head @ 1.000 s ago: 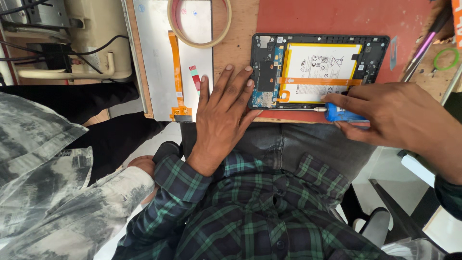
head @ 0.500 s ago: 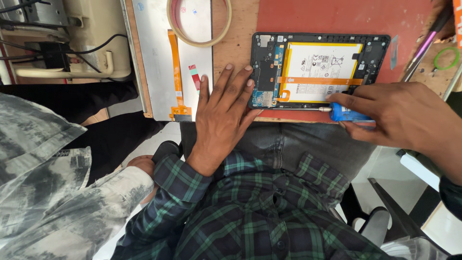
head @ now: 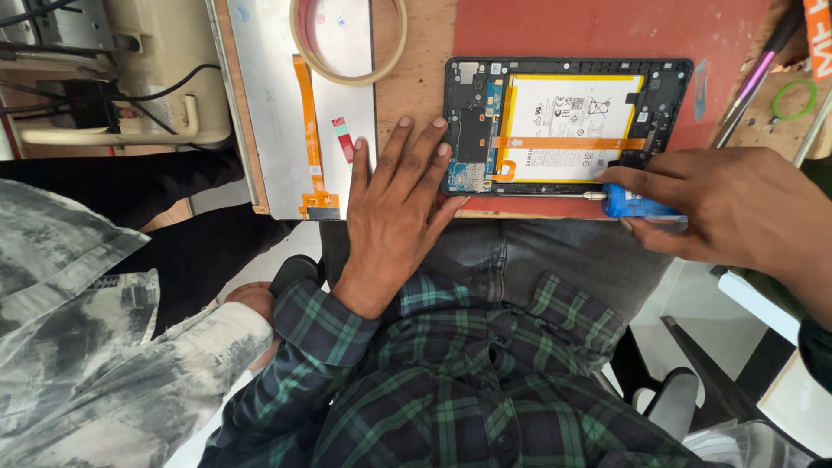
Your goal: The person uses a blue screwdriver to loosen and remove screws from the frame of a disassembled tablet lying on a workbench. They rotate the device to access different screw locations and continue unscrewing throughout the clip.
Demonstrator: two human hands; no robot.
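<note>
The opened tablet [head: 568, 126] lies in the upper middle of the frame, partly on a red mat [head: 607, 30] and partly on the bare wooden surface [head: 416, 95]; its back cover is already off, so the white battery [head: 568, 130] with its yellow border, the dark circuit board [head: 472, 130] at its left end and the orange flex cable [head: 563, 143] crossing the battery all lie exposed. The left hand [head: 399, 208] rests flat just left of centre, fingers spread wide, with the fingertips touching the tablet's left edge and holding nothing. The right hand [head: 737, 212], at the middle right, has its fingers closed around the blue handle of a screwdriver [head: 637, 202]; the thin metal shaft runs leftward along the tablet's lower edge, and where its tip rests cannot be told.

Judging by this layout, the opening stage is done and the work stands in the middle of the internals; the battery, board and flex cable are all in place inside the frame, so their removal or refitting looks not yet done.

To the upper left lies a grey panel [head: 277, 104] with another orange flex strip [head: 308, 130] on it, and a ring of tape [head: 347, 43] at the top; a purple-tipped tool [head: 754, 78] and a green ring [head: 796, 100] sit at the upper right. Another person's patterned sleeve [head: 95, 364] fills the lower left.
</note>
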